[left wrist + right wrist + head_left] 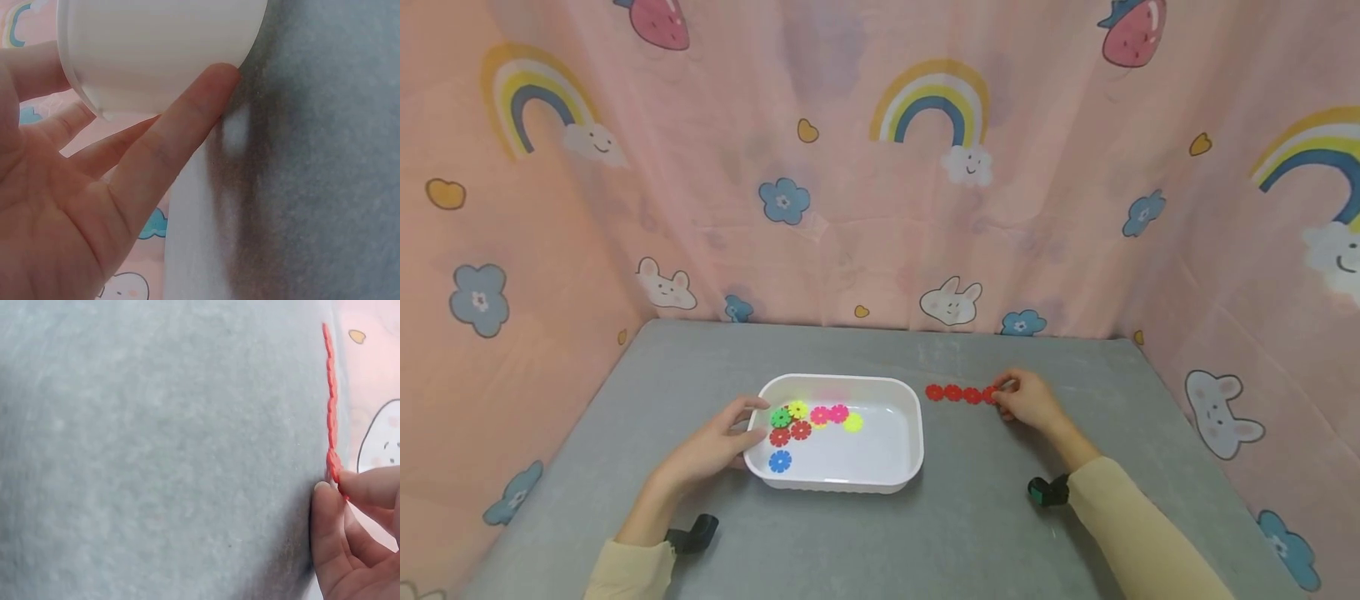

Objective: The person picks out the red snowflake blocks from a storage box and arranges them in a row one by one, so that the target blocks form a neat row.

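Note:
My right hand (pixel 1028 402) pinches a red notched plastic disc between thumb and fingertips, at the right end of a row of red notched discs (pixel 953 392) on the table. The right wrist view shows the row (pixel 332 406) edge-on, with the pinched disc (pixel 334 464) tilted and partly covered by the fingers. On the left, my other hand (pixel 718 437) holds the end of a white tray (pixel 880 486), its fingers spread over the rim and along the outer wall (pixel 156 56). Inside the tray lie notched discs: green (pixel 781 417), yellow (pixel 853 422), pink (pixel 838 413), red (pixel 801 430) and blue (pixel 780 461).
The grey table (pixel 970 533) ends at the back against a pink printed curtain (pixel 857 250), which also hangs along both sides. Most discs in the tray lie toward its left half. The red row is just right of the tray's back corner.

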Motion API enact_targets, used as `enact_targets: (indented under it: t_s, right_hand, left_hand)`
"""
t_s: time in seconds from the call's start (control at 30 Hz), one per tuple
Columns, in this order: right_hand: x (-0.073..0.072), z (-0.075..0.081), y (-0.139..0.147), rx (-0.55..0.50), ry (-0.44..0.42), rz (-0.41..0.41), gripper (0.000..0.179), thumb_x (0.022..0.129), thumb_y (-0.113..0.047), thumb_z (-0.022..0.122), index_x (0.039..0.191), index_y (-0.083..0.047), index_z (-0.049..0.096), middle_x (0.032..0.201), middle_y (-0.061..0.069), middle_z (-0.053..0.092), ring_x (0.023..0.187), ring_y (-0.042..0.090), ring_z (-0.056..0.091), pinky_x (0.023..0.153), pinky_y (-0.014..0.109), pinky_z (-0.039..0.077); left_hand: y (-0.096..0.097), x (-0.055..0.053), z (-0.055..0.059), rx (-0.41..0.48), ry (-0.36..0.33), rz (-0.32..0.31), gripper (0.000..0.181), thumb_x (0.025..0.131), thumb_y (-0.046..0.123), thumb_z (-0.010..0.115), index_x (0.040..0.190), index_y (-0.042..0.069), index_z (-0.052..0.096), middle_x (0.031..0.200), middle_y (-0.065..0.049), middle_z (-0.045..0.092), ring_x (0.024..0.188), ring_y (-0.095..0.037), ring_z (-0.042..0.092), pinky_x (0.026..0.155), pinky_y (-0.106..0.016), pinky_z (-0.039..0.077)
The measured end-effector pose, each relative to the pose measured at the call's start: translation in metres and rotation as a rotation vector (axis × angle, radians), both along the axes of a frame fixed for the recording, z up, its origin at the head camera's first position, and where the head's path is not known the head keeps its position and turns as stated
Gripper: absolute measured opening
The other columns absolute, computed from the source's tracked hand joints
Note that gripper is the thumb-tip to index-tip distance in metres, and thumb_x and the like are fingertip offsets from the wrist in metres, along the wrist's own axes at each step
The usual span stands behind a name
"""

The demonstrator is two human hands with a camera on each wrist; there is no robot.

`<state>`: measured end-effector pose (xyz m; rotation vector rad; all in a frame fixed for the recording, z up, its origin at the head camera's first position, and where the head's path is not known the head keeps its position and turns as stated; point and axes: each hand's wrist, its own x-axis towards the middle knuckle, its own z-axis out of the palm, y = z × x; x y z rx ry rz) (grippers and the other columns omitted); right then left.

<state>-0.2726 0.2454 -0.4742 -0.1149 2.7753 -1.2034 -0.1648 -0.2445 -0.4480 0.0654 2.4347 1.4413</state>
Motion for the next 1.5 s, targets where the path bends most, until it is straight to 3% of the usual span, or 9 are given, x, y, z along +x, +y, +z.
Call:
enact_targets:
  t_s: [0.33,0.57,0.83,0.97,1.23,1.5]
  right_hand:
    - [0.0,0.01,0.003,0.053,0.088,0.01,0.022,0.099,-0.009,0.063,0.112,0.009,0.064,0.094,0.019,0.067,0.067,0.02,0.065,0.061,0.033,0.058]
    - [-0.001,0.039,-0.013,0.077,0.175,0.005,0.024,0.1,-0.015,0.062,0.115,0.004,0.067,0.103,0.018,0.069,0.088,0.031,0.065,0.068,0.037,0.055]
    - [0.014,0.076,-0.042,0.013,0.222,0.024,0.024,0.102,-0.017,0.062,0.118,0.0,0.067,0.105,0.017,0.069,0.083,0.026,0.067,0.071,0.036,0.059]
    - [0.023,0.087,-0.056,-0.022,0.267,0.022,0.022,0.101,-0.015,0.062,0.116,0.0,0.068,0.107,0.017,0.069,0.087,0.028,0.065,0.072,0.035,0.06]
    - [0.039,0.096,-0.09,-0.045,0.306,0.019,0.019,0.1,-0.017,0.064,0.114,-0.005,0.069,0.108,0.013,0.07,0.096,0.03,0.063,0.079,0.041,0.06]
    - [0.05,0.094,-0.124,-0.08,0.355,0.063,0.015,0.097,-0.012,0.068,0.109,-0.005,0.072,0.097,0.008,0.072,0.085,0.024,0.066,0.068,0.032,0.059]
  left_hand:
    - [0.0,0.0,0.001,-0.014,-0.001,-0.005,0.051,0.101,0.027,0.063,0.146,0.013,0.042,0.157,-0.028,0.031,0.132,-0.048,0.049,0.089,-0.043,0.059]
    - [0.001,0.0,0.001,-0.008,-0.001,-0.001,0.051,0.102,0.027,0.063,0.146,0.013,0.042,0.157,-0.028,0.031,0.13,-0.046,0.052,0.089,-0.043,0.059]
    - [0.001,-0.001,0.001,-0.015,-0.002,-0.001,0.05,0.101,0.027,0.063,0.145,0.014,0.043,0.158,-0.029,0.03,0.132,-0.048,0.049,0.089,-0.044,0.058]
    - [0.0,0.0,0.001,-0.015,0.0,-0.001,0.049,0.101,0.027,0.064,0.145,0.015,0.043,0.157,-0.028,0.03,0.133,-0.048,0.048,0.089,-0.045,0.058]
    - [0.0,0.0,0.0,-0.004,-0.005,-0.002,0.05,0.101,0.028,0.063,0.145,0.014,0.043,0.158,-0.027,0.03,0.131,-0.046,0.051,0.089,-0.044,0.058]
    - [0.0,-0.001,-0.001,0.0,-0.009,-0.002,0.051,0.101,0.029,0.063,0.145,0.015,0.043,0.157,-0.027,0.031,0.13,-0.045,0.052,0.089,-0.043,0.059]
